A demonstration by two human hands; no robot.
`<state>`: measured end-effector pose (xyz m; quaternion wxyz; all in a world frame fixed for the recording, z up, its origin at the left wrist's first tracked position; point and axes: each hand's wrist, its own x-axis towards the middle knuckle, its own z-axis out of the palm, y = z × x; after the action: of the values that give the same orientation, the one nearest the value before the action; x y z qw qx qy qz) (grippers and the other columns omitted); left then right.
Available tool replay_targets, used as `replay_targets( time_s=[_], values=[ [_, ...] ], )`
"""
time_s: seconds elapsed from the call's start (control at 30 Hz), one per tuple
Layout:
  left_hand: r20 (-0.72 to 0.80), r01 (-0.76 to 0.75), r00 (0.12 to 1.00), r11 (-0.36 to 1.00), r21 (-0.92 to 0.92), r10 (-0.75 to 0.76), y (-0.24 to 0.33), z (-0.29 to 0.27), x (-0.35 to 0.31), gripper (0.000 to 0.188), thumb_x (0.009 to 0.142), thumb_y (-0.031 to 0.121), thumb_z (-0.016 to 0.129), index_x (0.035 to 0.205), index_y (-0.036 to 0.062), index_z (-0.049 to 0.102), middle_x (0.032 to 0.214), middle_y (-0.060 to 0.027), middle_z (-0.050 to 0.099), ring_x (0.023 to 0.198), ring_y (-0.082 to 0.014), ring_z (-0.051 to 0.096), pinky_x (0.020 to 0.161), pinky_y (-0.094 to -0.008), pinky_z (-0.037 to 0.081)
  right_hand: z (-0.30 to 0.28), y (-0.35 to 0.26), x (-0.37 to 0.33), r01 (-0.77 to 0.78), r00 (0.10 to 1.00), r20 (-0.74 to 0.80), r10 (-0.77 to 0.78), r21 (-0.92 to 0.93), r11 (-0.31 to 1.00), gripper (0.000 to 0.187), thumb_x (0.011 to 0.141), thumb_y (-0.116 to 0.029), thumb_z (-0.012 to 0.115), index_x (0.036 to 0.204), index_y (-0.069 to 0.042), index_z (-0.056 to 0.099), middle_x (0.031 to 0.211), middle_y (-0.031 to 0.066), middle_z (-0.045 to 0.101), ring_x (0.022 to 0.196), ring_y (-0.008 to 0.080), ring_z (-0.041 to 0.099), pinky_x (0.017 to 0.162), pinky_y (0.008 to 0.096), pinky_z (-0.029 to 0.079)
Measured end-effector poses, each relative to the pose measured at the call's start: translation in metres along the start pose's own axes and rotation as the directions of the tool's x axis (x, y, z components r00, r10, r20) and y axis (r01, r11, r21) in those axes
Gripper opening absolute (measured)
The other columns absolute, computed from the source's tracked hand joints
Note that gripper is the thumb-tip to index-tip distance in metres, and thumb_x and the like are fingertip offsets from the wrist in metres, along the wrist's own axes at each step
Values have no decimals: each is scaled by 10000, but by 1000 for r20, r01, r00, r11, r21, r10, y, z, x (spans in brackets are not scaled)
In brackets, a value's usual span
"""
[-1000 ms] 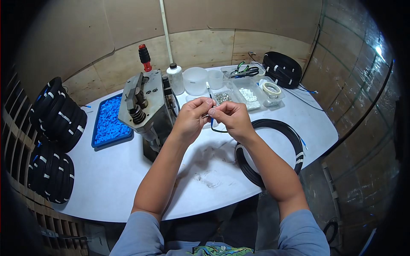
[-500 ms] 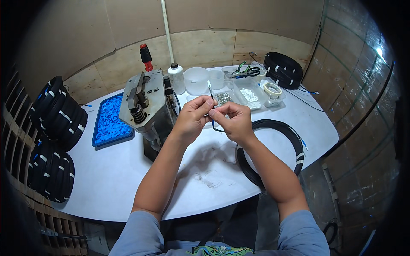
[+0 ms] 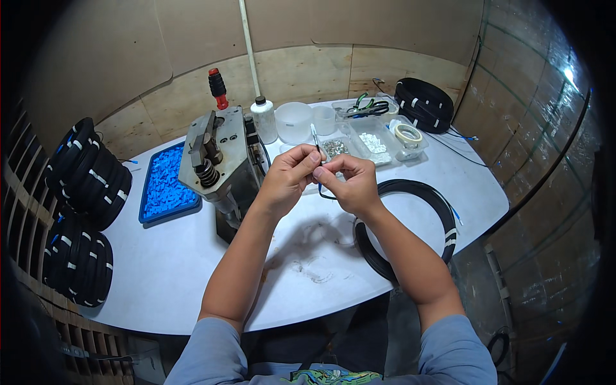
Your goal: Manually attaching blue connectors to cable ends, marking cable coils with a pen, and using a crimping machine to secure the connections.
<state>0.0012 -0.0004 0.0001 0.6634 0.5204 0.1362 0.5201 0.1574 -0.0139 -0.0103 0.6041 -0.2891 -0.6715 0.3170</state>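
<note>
Both forearms are reaching forward from the lower edge, converging over the white table with elbows bending outward. The left hand is pinching the black cable between thumb and forefinger, its other fingers curling inward. The right hand is meeting it, thumb and bent forefinger closing on the cable just below. The cable's white tip is pointing up and away, between the press-like machine and the black cable coil.
</note>
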Motion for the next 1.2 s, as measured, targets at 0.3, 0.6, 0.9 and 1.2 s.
replay_targets(
  time_s=[0.3,0.6,0.9,1.2],
  values=[
    [11,-2,1000,1000,21,2,1,-2,0,153,919,184,612,939,32,607,853,-1,589,773,-78,521,698,-244,416,-2,8,0,16,1000,18,-16,14,1000,106,782,-95,721,761,3,686,710,29,663,671,62,573,635,233,469],
    [-36,-93,994,975,202,103,0,1,0,168,878,181,659,876,17,626,772,-12,609,723,-77,542,698,-235,442,-5,5,0,-6,997,83,3,40,999,115,802,-109,681,802,6,688,737,34,665,696,80,582,661,240,470],
    [-46,-92,994,977,192,103,2,-1,-2,141,871,152,659,860,16,625,794,-24,628,727,-78,564,697,-239,464,-7,-9,1,-108,980,169,102,24,994,145,847,-134,647,838,6,685,768,23,658,722,76,568,674,240,464],
    [-23,-17,1000,994,111,20,6,-2,-2,134,862,108,659,927,-7,639,821,-50,638,715,-109,581,697,-257,473,-19,1,8,-261,913,375,159,238,936,199,901,-182,594,847,-1,657,791,1,620,724,69,510,672,230,425]
  ],
)
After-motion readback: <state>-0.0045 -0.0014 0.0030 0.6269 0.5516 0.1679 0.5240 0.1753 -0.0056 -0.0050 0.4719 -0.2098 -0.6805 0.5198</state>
